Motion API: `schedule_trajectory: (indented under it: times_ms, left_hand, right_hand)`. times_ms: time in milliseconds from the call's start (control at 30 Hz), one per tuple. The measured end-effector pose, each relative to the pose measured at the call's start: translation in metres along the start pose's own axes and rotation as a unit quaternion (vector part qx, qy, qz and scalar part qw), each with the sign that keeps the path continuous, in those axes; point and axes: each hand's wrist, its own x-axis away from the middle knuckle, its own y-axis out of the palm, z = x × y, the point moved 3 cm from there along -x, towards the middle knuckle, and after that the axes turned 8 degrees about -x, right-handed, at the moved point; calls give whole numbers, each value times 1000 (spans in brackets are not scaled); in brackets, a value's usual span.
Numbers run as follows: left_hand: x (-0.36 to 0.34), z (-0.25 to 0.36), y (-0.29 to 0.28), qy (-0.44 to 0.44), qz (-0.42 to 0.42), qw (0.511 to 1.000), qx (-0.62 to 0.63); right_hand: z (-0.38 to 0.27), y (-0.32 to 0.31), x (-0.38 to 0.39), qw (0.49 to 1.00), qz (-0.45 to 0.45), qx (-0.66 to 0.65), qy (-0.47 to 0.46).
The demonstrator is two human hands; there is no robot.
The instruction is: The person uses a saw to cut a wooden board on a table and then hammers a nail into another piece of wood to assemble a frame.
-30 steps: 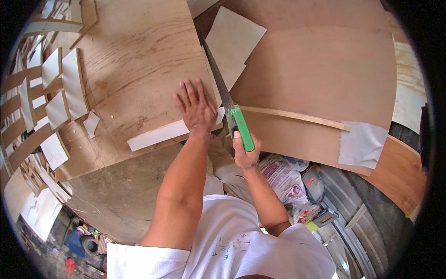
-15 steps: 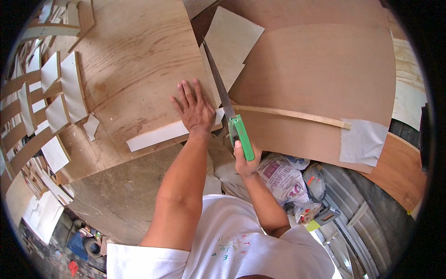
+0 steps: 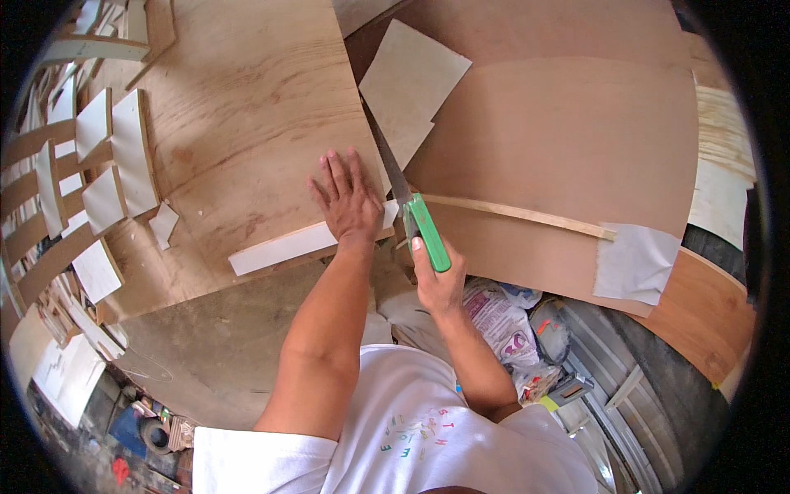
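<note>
My left hand (image 3: 350, 206) lies with fingers spread on a plywood sheet (image 3: 222, 90), beside its right edge. Under its wrist runs a narrow white-faced strip (image 3: 280, 248) along the sheet's near edge. My right hand (image 3: 440, 280) grips the green handle (image 3: 426, 230) of a handsaw, whose long blade (image 3: 393, 174) points away from me along the sheet's right edge. A pale offcut (image 3: 411, 70) lies just right of the blade, and its tip is hard to make out.
A brown board (image 3: 559, 123) on the right carries a thin batten (image 3: 518, 212) and a whitish cloth-like piece (image 3: 634, 263). White-faced offcuts (image 3: 132, 148) crowd the left. Plastic bags (image 3: 502, 321) and metal channels (image 3: 609, 362) sit low at the right.
The saw and my right hand moved back toward me by half a second ago, and are now slightly farther forward again. My left hand stays on the sheet.
</note>
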Motion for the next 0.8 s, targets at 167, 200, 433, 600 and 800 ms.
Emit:
schedule_trajectory:
  times_ms: [167, 200, 433, 600, 800]
  left_hand:
    - [3, 0, 1, 9, 16, 1000, -8]
    - [3, 1, 1, 8, 4, 1000, -11]
    - [-1, 0, 3, 11, 27, 1000, -6]
    - [-2, -2, 2, 7, 17, 1000, 15]
    - [2, 0, 1, 12, 16, 1000, -11]
  right_hand:
    - [2, -3, 1, 999, 7, -2, 36]
    - [4, -7, -3, 998, -2, -5, 67]
    - [-4, -6, -7, 1000, -10, 10, 27]
    - [10, -17, 17, 999, -13, 16, 40]
    - [3, -13, 22, 999, 7, 41, -28]
